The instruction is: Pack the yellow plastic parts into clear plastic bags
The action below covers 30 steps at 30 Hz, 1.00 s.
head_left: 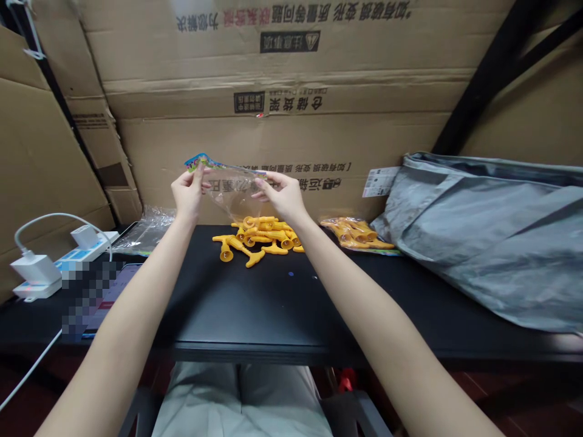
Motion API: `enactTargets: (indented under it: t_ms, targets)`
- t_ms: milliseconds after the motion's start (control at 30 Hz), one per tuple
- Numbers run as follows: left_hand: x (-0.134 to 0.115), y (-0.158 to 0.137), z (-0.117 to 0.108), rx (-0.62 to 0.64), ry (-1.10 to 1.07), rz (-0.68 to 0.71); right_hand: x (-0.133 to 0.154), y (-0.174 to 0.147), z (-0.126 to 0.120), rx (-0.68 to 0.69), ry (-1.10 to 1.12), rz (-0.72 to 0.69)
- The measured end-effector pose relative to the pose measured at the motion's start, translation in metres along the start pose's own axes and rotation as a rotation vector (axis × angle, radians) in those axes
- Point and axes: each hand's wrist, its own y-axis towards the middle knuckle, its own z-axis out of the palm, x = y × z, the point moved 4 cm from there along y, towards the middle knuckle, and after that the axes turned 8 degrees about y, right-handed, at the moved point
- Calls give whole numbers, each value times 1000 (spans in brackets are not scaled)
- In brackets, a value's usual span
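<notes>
A clear plastic bag (230,194) with a colourful printed top edge is stretched between my two hands, above the back of the black table. My left hand (187,189) pinches its upper left corner. At the upper right corner, my right hand (281,193) grips the bag between thumb and fingers. The bag looks flat, with nothing visible inside it. Just below and behind it lies a loose pile of yellow plastic pieces (264,235), some with a T-shaped handle and a hollow cone end.
A filled bag of yellow pieces (355,233) lies right of the pile, beside a large grey fabric bag (483,237). On the left are clear plastic bags (148,230), a power strip (84,255) with chargers, and a phone (112,297). Cardboard (291,139) walls the back.
</notes>
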Motion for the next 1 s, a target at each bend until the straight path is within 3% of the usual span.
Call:
enactTargets:
  t_ms: [167,333,433,567,733,833,1000]
  targets:
    - [-4,-16,-9,-23,4,61,17,-15,-3,-45,-55,-205]
    - [-12,-28,-7,140,34,124,26,-23,-7,-124,-132,-358]
    - [-4,-32,-10,156,62,98,23,-24,-8,-107,-172,-392]
    - [19,-35,-17,142,24,-100,11,-33,-5,-30,-185,-403]
    - [40,-51,-19,374,-305,-540,-11,-54,1,108,-223,-374]
    - [49,-61,-24,442,-316,-741,-27,-63,3,228,-286,-291]
    - [66,-73,-30,534,-183,-828,-48,-68,-2,280,-269,-132]
